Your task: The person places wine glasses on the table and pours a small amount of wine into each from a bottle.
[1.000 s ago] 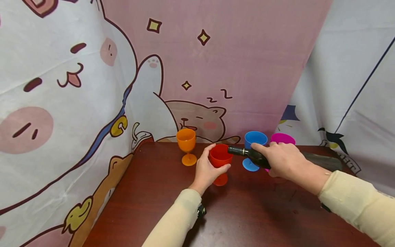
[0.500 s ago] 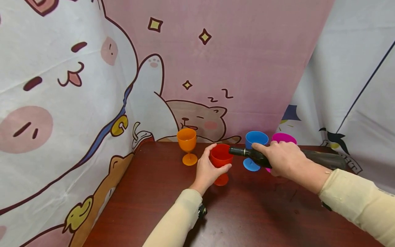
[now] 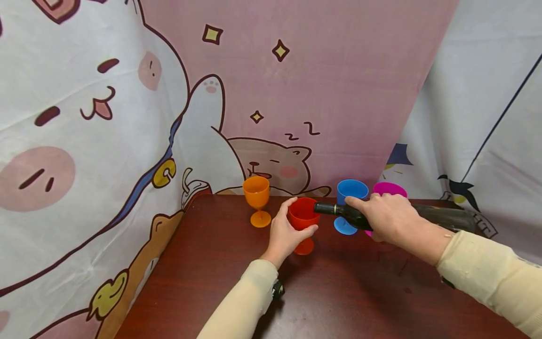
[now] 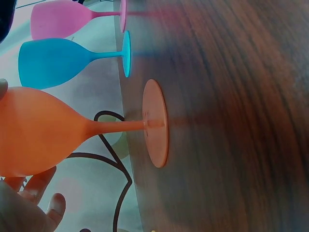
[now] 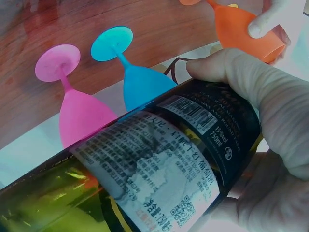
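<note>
My left hand (image 3: pixel 285 238) grips the bowl of a red goblet (image 3: pixel 302 216), thumb on the near side. The goblet stands upright on its foot and looks orange in the left wrist view (image 4: pixel 48 130). In my right hand (image 3: pixel 391 219) is a dark glass wine bottle (image 3: pixel 355 217), held nearly level with its mouth at the goblet's right rim. A printed label (image 5: pixel 164 169) wraps the bottle in the right wrist view. Whether liquid flows from the mouth cannot be made out. Behind the bottle stands a blue goblet (image 3: pixel 353 189), and a pink goblet (image 3: pixel 389 189) is partly hidden by my right hand.
An orange goblet (image 3: pixel 256 193) stands at the back, left of the red one. All goblets are on a dark red-brown wooden table (image 3: pixel 338 292). A cartoon-printed cloth (image 3: pixel 338 84) hangs close behind the table's back edge and along its left side.
The bottle's base end has risen very slightly, and its mouth stays by the red goblet's rim. My left hand and the goblets keep their places; the view has shifted a little.
</note>
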